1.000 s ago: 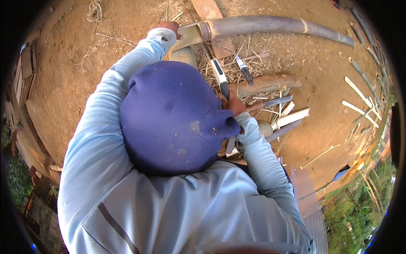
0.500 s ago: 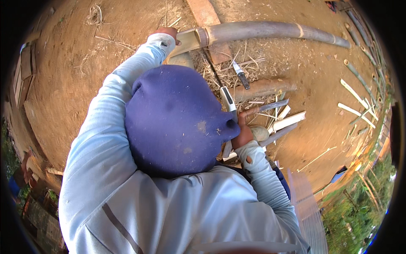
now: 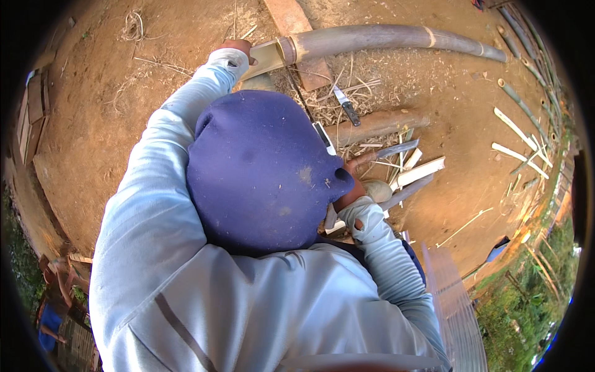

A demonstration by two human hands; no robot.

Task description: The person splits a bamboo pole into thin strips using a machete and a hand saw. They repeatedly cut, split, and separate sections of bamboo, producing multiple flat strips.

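- Right hand (image 3: 351,194), partly behind the purple hat (image 3: 260,177): cannot tell its grip.
- Saw (image 3: 324,139) points ahead of it, leftward.
- Knife (image 3: 346,106) lies farther ahead.
- Left hand (image 3: 238,47) grips the bamboo pole (image 3: 365,39), which stretches rightward from it.

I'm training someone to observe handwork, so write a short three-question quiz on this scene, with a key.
1. Which hand is at the cut-open end of the bamboo pole?
2. True or false: the black-handled knife lies with no hand on it.
3. What crosses beneath the bamboo pole?
a) a metal tray
b) a plank
c) a folded tarp

Key:
1. The left hand
2. True
3. b
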